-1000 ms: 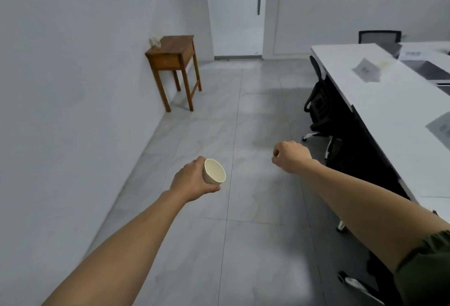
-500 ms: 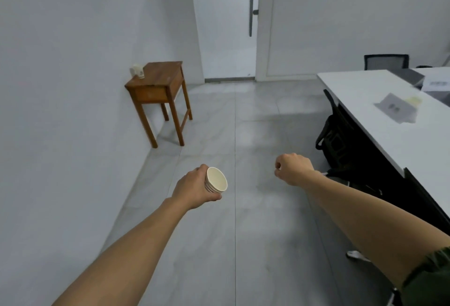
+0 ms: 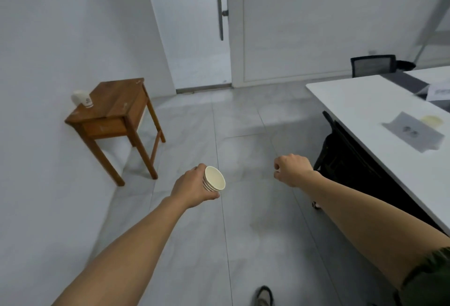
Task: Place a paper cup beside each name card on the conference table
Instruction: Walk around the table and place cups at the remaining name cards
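My left hand grips a short stack of nested white paper cups, tipped so the open mouth faces right. It hangs over the grey tiled floor, well left of the white conference table. My right hand is curled into a loose fist and holds nothing, near the table's left edge. On the table stands a grey folded name card, with a paper cup just behind it. A second name card shows at the far right edge.
A small wooden side table stands against the left wall with white paper cups lying on it. A black office chair is tucked under the conference table, another chair at its far end. A closed door lies ahead.
The view has tilted up and moved forward: the door, side table and conference table now appear nearer. Both hands keep their poses, the left still holding the cups.
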Demonstrator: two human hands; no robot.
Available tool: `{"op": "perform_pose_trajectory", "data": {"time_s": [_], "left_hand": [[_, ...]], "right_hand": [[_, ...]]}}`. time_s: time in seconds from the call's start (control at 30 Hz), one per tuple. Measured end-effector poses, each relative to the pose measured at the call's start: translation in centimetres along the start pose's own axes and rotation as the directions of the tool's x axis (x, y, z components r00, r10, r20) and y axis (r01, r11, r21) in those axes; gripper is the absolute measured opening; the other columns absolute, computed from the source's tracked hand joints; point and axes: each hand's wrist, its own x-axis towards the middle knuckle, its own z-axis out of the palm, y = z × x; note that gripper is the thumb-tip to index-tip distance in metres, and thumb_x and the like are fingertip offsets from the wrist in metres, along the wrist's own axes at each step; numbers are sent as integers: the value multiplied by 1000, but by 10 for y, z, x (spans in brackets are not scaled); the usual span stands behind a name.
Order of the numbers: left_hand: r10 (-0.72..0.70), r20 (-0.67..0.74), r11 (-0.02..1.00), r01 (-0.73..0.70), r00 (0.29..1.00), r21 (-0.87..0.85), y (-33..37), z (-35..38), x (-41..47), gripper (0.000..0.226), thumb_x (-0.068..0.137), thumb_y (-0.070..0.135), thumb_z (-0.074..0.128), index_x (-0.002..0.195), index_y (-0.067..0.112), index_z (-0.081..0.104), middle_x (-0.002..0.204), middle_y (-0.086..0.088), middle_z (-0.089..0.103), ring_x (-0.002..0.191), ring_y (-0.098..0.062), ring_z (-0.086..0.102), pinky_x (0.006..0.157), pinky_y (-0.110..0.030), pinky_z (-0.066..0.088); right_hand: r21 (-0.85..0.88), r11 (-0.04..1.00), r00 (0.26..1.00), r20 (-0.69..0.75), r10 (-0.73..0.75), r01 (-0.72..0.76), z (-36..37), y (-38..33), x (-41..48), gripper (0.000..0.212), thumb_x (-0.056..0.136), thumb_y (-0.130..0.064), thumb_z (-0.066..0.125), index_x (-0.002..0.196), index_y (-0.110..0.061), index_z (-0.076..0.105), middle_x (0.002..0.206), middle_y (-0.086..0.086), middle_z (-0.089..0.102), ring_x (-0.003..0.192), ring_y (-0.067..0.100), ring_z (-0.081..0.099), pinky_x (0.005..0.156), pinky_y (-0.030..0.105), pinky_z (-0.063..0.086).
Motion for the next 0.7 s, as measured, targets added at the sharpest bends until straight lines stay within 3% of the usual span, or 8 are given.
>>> {"op": "perform_pose_trajectory", "data": {"time_s": [0.47,0.7], "left_hand": [[-32,25,999,33,999,-29,-39,-40,351,81,62,54,84,127,23,46,125,2,59,110,-23,58,87,-41,55],[60,55,998,-60,997,-9,-56,-75,550,76,63,50,84,125,21,49,123,1,61,109,-24,58,80,-33,48]], "right_hand": [[-90,994,998,5,-66,66,-81,18,357,30,93,-32,56,116,-15,65,117,10,66,105,32,64,83,34,50],[-54,997,998,-6,63,-64,-114,32,519,30,92,-33,56,115,-16,66,118,10,66,106,32,64,84,34,50]]}}
